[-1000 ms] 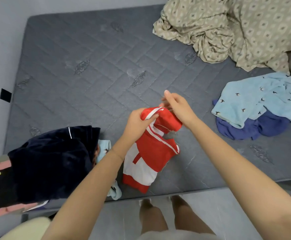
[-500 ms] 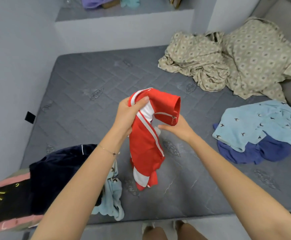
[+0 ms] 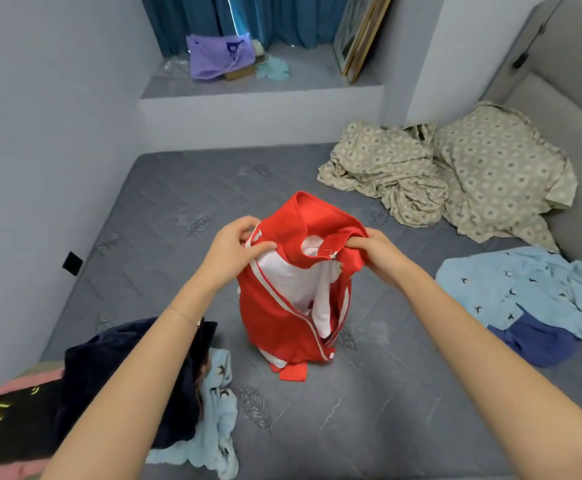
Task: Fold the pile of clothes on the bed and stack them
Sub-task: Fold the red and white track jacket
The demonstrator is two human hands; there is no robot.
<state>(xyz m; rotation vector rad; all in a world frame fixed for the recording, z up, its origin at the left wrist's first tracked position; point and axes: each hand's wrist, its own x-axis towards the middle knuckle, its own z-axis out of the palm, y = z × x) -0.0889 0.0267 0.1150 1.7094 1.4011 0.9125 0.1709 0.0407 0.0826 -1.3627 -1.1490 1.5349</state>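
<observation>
A red garment (image 3: 275, 306) with white stripes and a white lining hangs upright over the grey mattress (image 3: 165, 216), its lower end touching the bed. My left hand (image 3: 237, 247) grips its upper left edge and my right hand (image 3: 372, 254) grips its upper right edge, holding the top open. At the near left lies a pile of clothes: a dark navy piece (image 3: 116, 368), a black and pink piece (image 3: 5, 420) and a light blue piece (image 3: 216, 424).
A light blue patterned garment (image 3: 531, 289) lies over a dark blue one (image 3: 538, 344) at the right. Crumpled beige bedding (image 3: 448, 174) fills the far right corner by the padded headboard. Walls close the left side; a ledge with a purple bag (image 3: 216, 57) is beyond.
The red garment has been lifted off the mattress and spread open between both hands. The view has tilted up, bringing the ledge and curtain into sight.
</observation>
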